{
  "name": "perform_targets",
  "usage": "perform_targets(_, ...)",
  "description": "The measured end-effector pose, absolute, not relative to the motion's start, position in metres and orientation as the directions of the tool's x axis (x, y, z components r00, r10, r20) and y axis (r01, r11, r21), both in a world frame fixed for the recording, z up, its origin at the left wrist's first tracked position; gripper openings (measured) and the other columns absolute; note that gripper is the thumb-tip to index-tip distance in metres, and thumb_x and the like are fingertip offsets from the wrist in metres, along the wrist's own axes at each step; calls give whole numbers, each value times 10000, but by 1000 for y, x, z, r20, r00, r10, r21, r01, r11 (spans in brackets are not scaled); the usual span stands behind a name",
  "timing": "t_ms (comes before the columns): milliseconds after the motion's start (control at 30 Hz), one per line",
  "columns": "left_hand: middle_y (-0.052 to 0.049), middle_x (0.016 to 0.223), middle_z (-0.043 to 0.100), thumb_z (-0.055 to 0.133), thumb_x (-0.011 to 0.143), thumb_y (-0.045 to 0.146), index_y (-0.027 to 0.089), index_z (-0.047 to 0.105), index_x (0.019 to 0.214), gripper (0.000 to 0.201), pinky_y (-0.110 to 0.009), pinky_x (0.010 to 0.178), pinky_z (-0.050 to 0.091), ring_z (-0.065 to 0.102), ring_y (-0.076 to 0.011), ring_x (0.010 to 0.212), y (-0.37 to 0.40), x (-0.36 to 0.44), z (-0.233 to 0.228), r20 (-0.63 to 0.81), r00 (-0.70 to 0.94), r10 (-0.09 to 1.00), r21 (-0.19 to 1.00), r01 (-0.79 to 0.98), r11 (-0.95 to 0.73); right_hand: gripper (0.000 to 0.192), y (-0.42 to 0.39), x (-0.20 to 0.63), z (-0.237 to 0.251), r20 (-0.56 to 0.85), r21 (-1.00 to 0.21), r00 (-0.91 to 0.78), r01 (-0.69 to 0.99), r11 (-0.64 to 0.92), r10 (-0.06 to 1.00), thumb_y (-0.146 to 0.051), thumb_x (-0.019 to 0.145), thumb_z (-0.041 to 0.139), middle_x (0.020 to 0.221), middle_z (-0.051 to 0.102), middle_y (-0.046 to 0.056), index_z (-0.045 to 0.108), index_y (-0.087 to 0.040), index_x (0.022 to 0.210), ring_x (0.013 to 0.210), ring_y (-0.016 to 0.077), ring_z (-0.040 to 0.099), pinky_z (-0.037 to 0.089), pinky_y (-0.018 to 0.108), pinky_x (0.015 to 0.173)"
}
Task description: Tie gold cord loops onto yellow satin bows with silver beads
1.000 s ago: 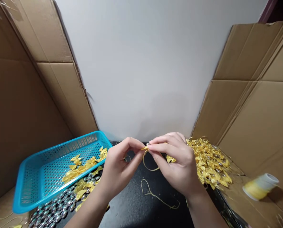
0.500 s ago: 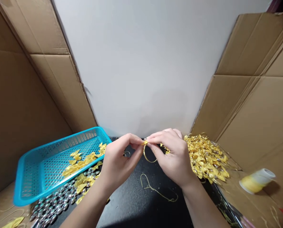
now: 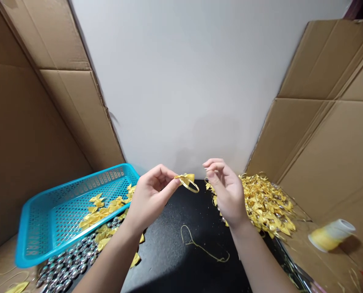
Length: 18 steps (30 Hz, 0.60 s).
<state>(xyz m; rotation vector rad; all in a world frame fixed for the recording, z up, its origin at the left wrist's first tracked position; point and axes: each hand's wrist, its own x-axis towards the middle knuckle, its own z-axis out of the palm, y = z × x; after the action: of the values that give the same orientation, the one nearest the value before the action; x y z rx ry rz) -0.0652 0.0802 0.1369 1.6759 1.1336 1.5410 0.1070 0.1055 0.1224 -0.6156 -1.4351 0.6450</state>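
Over the black tabletop (image 3: 175, 260): 2 bare hands are raised side by side above the middle of the dark surface, a small gap between them.
Left hand (image 3: 149, 197): thumb and forefinger pinched together on a small yellow bow with a loop of gold cord (image 3: 188, 181); the other fingers curl into the palm.
Bow and loop: held in the air just right of the left fingertips, above the tabletop and in front of the pale wall (image 3: 181, 81); the loop hangs slightly below the bow.
Right hand (image 3: 227, 191): fingers loosely bent and apart, holding nothing, just right of the bow and not touching it.
Loose cord (image 3: 201, 246): 1 thin gold strand lies curled on the black tabletop below the hands.
Right pile (image 3: 266, 201): a heap of yellow bows with gold cords lies on the table just behind and to the right of the right hand.
Blue basket (image 3: 47, 211): a perforated plastic tray on the left, tilted, with several yellow bows (image 3: 98, 211) inside it.
Silver pieces (image 3: 65, 266): many small shiny oval pieces lie below the basket's near edge, with a few yellow bows among them.
Spool (image 3: 330, 234): a spool of yellow thread lies on its side at the far right, on cardboard.
Cardboard panels (image 3: 31, 134): they stand on both sides of the table.
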Motion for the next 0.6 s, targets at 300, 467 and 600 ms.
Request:
perform_targets(300, -1, 688, 641, 643, 838, 218, 168, 619, 768, 89, -201, 563, 455, 578, -106, 613, 77, -61, 135, 557, 65, 828, 789, 268, -552, 108, 95, 100, 124, 819, -512, -132, 272, 815, 558, -187, 860, 650, 845, 704, 7, 711, -276, 867, 848, 185, 618, 487, 391, 802)
perform_targets(467, -1, 675, 635, 657, 829, 248, 167, 606, 761, 117, -198, 517, 424, 567, -109, 588, 79, -66, 134, 522, 29, 852, 814, 280, -509, 119, 97, 106, 124, 760, -640, -49, 114, 760, 648, -199, 892, 585, 815, 678, 14, 661, -233, 807, 817, 170, 630, 513, 356, 766)
perform_targets(600, -2, 685, 629, 652, 839, 271, 170, 596, 761, 140, -200, 534, 432, 566, -109, 599, 81, -68, 133, 494, 38, 869, 833, 267, -485, 109, 96, 110, 128, 765, -601, -127, 214, 770, 632, -190, 859, 621, 933, 697, 35, 675, -238, 940, 922, 195, 624, 498, 394, 842)
